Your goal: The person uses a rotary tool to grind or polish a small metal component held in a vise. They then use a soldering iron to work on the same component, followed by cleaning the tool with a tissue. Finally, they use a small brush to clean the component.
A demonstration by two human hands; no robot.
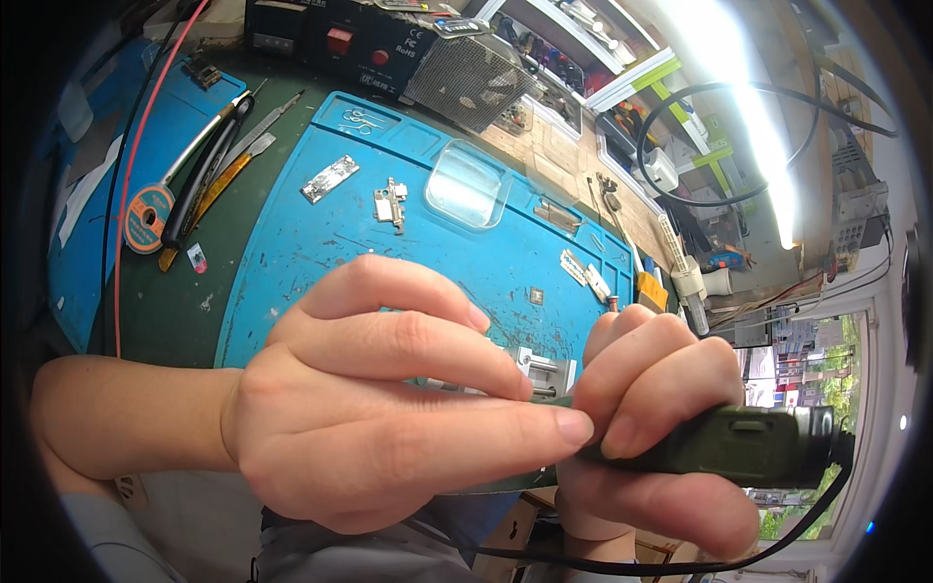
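Grips a dark green, oblong device [753, 455] in the right hand [651, 384], bends the left hand [364, 418] beside it, cannot tell whether holding anything, over a scuffed blue mat [321, 233].

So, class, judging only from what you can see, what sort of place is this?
Probably an electronics repair workbench: a blue work mat bears small metal parts, and an orange-faced spool lies to its left.

Blue mat [330, 238] with 1 clear tray [468, 183], metal parts [391, 207]
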